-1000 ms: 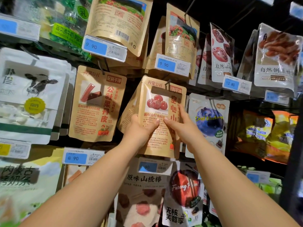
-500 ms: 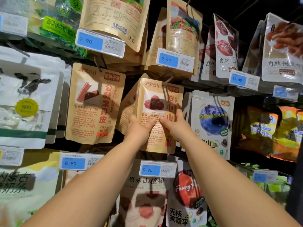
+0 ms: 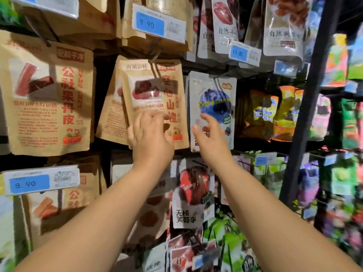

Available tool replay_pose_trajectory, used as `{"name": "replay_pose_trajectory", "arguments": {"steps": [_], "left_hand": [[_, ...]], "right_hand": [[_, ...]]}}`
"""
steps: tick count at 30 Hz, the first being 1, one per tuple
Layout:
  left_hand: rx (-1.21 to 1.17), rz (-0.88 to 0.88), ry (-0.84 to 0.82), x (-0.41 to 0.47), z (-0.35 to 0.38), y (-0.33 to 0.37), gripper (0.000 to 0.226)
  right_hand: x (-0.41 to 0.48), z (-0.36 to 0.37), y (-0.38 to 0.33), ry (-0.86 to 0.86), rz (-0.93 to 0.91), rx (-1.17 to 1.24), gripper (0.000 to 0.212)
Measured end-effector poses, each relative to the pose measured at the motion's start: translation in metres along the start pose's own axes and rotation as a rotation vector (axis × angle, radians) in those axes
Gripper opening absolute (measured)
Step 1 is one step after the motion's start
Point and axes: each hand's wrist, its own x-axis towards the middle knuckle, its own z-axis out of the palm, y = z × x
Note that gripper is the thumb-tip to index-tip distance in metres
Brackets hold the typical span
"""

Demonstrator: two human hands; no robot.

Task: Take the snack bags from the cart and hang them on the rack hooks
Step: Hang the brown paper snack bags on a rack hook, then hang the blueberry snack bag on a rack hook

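My left hand [image 3: 151, 132] at frame centre, fingers spread loose, resting on lower edge of kraft hawthorn bag [image 3: 153, 91] hung on hook [image 3: 155, 55]; my right hand [image 3: 211, 134] released, empty, before blueberry bag [image 3: 213, 99]

Dim shop aisle, dark metal upright post [image 3: 306, 95], blue price tags [image 3: 150, 23].

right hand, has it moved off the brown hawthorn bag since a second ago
Yes. The right hand has let go of the brown hawthorn bag and shifted right; it is now open in front of the blueberry bag hanging beside it.
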Motion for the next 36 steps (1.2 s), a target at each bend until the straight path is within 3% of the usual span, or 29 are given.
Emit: {"name": "replay_pose_trajectory", "arguments": {"steps": [4, 7, 9, 12, 16, 20, 26, 29, 34, 36], "left_hand": [[-0.205, 0.104, -0.098, -0.025, 0.024, 0.026, 0.034], [-0.423, 0.122, -0.285, -0.062, 0.045, 0.055, 0.023], [-0.529, 0.129, -0.462, -0.102, 0.060, 0.073, 0.015], [-0.609, 0.175, -0.822, -0.188, 0.089, 0.089, 0.006], [-0.553, 0.195, -1.291, -0.322, 0.118, 0.095, 0.009], [-0.459, 0.225, -1.667, -0.421, 0.124, 0.095, 0.015], [-0.250, 0.355, -1.770, -0.487, 0.135, 0.086, 0.029], [-0.244, 0.353, -1.746, -0.500, 0.138, 0.085, 0.035], [-0.248, 0.107, -1.703, -0.497, 0.149, 0.097, 0.027], [-0.237, -0.008, -1.639, -0.496, 0.157, 0.100, 0.035]], "right_hand": [[-0.032, -0.037, 0.031, 0.051, 0.089, -0.065, 0.041], [-0.067, -0.068, 0.059, 0.095, 0.169, -0.094, 0.032], [-0.100, -0.090, 0.083, 0.130, 0.243, -0.095, 0.027], [-0.169, -0.126, 0.130, 0.158, 0.458, -0.162, 0.039], [-0.290, -0.169, 0.182, 0.238, 0.762, -0.227, 0.008], [-0.391, -0.194, 0.199, 0.242, 1.033, -0.357, 0.024], [-0.488, -0.214, 0.213, 0.173, 1.295, -0.394, 0.035], [-0.512, -0.221, 0.223, 0.140, 1.344, -0.393, 0.025], [-0.513, -0.224, 0.233, 0.071, 1.398, -0.423, 0.039], [-0.511, -0.224, 0.242, 0.032, 1.408, -0.421, 0.037]]}}
